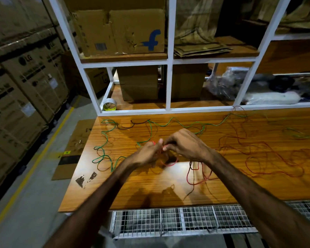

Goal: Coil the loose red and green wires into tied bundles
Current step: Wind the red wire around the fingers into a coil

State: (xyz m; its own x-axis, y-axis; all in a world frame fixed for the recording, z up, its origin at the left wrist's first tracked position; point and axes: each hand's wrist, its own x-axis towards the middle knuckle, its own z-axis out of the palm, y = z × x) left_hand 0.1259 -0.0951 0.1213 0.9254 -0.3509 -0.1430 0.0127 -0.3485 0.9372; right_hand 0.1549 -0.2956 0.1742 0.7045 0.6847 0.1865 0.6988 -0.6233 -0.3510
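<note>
Both hands meet above the middle of the wooden table (132,190). My left hand (147,154) holds a small loop of red wire (170,164) wound around its fingers. My right hand (184,144) pinches the same red wire close to the left fingertips. From the hands the red wire trails down and to the right in loose tangles (276,158) across the table. A long green wire (104,140) snakes loosely over the table's left and back. A short black wire (132,123) lies near the back edge.
White shelving (168,83) with cardboard boxes (120,31) rises behind the table. A tape roll (109,104) sits on its lower left shelf. Stacked cartons (21,83) stand at left. A wire-mesh panel (168,222) runs along the table's front edge.
</note>
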